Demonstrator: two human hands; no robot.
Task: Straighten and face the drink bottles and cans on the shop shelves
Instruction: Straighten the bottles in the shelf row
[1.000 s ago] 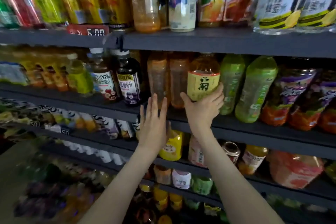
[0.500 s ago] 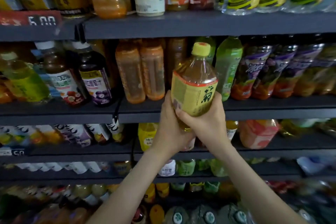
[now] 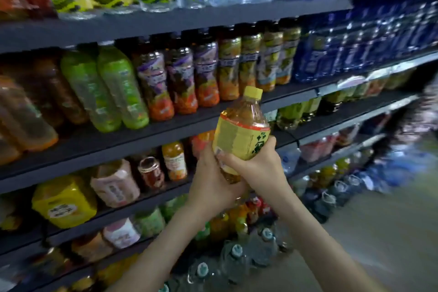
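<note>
Both hands held the yellow-labelled tea bottle [image 3: 240, 136] clear of the shelves [image 3: 166, 130]: left hand [image 3: 213, 185] cupping its base, right hand [image 3: 258, 168] wrapped round the label, probably turning it frontward.

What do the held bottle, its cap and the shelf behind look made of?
The bottle looks like clear glossy plastic: amber drink shows through and its shoulder glints. The cap seems opaque yellow plastic, evenly coloured. The shelf is dark grey and matte, probably painted metal; blur leaves that open.
</note>
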